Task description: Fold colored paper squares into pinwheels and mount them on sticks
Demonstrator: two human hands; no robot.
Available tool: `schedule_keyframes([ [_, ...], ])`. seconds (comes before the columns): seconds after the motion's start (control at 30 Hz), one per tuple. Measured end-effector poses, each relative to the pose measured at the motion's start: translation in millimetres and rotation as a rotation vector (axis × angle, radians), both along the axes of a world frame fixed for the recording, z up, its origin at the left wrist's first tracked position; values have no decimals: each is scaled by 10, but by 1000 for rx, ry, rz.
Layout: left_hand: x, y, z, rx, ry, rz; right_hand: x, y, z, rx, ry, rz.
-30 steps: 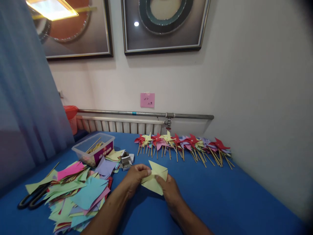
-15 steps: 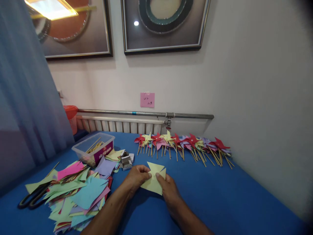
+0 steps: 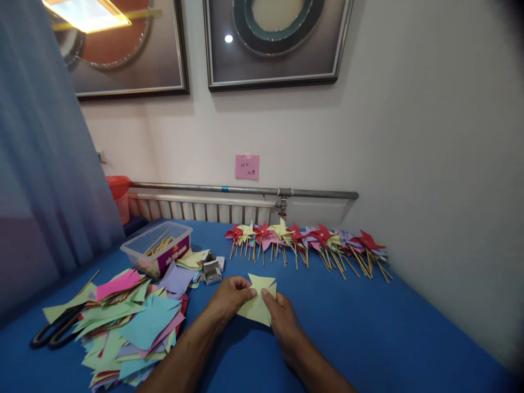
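A pale yellow paper piece (image 3: pixel 258 305), folded partway into a pinwheel shape, is held just above the blue table (image 3: pixel 368 327) at its middle. My left hand (image 3: pixel 230 297) pinches the paper's centre from the left with thumb and fingers closed. My right hand (image 3: pixel 283 319) pinches it from the right, fingertips meeting the left hand's at the paper's centre. The lower part of the paper is hidden behind my right hand.
A heap of coloured cut paper (image 3: pixel 126 322) lies at the left, with black scissors (image 3: pixel 53 333) at its edge. A clear box of wooden sticks (image 3: pixel 158 248) and small stapler boxes (image 3: pixel 212 268) stand behind it. A row of finished pinwheels (image 3: pixel 307 243) lines the wall side.
The paper's right corner has been folded inward toward the centre, so the piece looks narrower. Both hands stayed in place, fingertips drawing closer together.
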State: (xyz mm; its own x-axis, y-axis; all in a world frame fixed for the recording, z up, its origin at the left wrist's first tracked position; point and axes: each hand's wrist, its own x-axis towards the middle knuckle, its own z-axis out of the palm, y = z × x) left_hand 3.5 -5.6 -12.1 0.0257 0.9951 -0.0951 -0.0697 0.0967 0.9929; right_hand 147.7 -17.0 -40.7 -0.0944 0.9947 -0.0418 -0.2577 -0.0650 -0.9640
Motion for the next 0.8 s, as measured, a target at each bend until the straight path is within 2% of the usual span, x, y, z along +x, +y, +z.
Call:
schedule_keyframes([
  [0.47,6,25,-33,-7,18,8,26,-1,10,27,-41,-18],
  [0.63,-19,0,14,-24,-39,-10,28,15,-12,47,-36,-46],
  [0.8,-57,-41,87,-21,-49,-42,25,31,-20,56,-92,-5],
])
